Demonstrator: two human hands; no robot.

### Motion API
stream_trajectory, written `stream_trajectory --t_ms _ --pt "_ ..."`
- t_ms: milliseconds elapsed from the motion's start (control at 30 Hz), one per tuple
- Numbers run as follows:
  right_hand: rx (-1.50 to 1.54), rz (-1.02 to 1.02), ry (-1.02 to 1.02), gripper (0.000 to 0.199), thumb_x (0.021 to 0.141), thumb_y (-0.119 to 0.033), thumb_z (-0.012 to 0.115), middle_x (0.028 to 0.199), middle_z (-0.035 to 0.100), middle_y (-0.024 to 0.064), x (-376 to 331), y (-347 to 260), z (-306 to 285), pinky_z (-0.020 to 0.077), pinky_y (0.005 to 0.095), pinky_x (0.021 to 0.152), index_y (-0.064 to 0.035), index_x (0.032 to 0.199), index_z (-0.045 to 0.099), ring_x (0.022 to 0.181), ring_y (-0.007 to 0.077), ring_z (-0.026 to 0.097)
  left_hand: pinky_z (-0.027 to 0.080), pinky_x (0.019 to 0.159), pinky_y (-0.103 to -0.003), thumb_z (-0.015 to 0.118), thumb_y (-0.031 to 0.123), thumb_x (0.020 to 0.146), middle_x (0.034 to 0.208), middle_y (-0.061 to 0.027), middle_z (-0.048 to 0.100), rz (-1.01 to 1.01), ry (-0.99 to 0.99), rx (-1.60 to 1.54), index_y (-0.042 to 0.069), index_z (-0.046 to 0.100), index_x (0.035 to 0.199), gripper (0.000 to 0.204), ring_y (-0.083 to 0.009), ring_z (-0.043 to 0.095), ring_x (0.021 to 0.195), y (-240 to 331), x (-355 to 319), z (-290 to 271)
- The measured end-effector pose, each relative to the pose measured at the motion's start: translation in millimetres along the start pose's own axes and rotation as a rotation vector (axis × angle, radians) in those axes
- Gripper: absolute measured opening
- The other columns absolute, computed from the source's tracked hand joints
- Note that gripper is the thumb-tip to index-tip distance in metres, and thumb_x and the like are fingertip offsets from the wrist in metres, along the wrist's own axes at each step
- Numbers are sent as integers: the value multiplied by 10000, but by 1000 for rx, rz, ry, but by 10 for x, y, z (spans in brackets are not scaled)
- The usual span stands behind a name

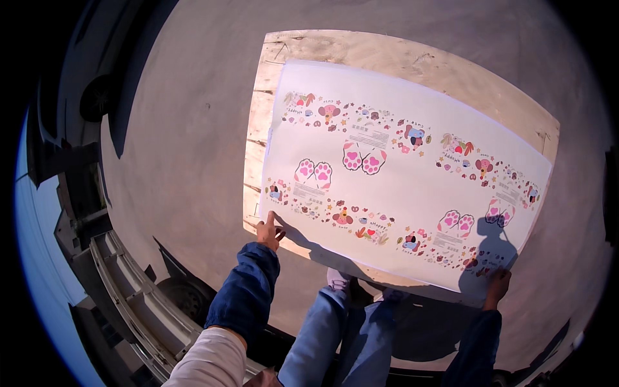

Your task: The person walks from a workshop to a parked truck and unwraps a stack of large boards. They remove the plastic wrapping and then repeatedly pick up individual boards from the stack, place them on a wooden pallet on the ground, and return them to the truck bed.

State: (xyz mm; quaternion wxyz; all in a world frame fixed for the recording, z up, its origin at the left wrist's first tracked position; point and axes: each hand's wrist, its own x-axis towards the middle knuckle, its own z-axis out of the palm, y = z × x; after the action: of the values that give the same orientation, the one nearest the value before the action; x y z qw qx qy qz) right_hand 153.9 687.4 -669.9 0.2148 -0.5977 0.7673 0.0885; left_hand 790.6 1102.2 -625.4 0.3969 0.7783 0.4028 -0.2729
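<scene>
A large white printed sheet (412, 193) lies on a pale wooden board (412, 55). Rows of small cartoon animals, flowers and pink paw prints cover it. My left hand (269, 233) rests at the sheet's near left corner, fingers apart and the index fingertip touching the paper. At the near right corner, my right hand (498, 289) is closed on the sheet's edge. Its fingertips are partly in shadow, and whether it grips the board too cannot be told. A dark shadow falls across the sheet's near edge and right corner.
Grey concrete ground (187, 129) surrounds the board. My shoes (338, 279) are close to its near edge. A wheel (187, 297) and a slatted metal side panel (129, 290) of a vehicle stand at the lower left. Another wheel (97, 98) shows at the upper left.
</scene>
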Motion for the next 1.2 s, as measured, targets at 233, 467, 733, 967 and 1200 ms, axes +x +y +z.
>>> stream_trajectory --t_ms 233,467,733,967,1200 --pt "-25 -10 6 442 1010 -372 456 1162 636 219 -13 -76 -6 497 441 860 -17 1260 541 1041 383 628 524 711 -384 677 265 917 1017 -106 568 85 -31 -1 41 323 1388 630 -211 566 818 -62 127 -91" --pt "23 -40 49 456 1025 -314 408 1234 585 268 -38 -10 63 462 452 935 23 1321 489 1113 425 581 513 755 -395 663 214 907 1039 -90 571 181 19 84 69 362 1372 572 -208 561 878 45 -170 52" --pt "36 -30 -7 458 1023 -287 399 1248 567 292 -48 -82 30 454 463 953 44 1331 470 1136 435 568 438 785 -419 663 297 924 1176 -75 554 139 58 129 92 332 1442 648 -209 527 1003 -11 135 -44" --pt "-144 -347 77 523 989 -311 546 1263 552 278 -1139 -42 -621 449 444 953 62 1337 434 1172 413 549 515 879 -398 697 315 886 1230 -274 584 469 -23 864 -11 338 1429 729 -358 626 1059 -931 -381 -1596" --pt "59 254 -999 376 863 -401 637 1047 691 176 -5013 1785 -1847 526 458 848 -114 1102 686 968 361 659 498 929 -429 663 391 851 1069 -207 679 36 -661 1745 42 676 1104 430 -345 632 1074 -398 -2357 -4083"
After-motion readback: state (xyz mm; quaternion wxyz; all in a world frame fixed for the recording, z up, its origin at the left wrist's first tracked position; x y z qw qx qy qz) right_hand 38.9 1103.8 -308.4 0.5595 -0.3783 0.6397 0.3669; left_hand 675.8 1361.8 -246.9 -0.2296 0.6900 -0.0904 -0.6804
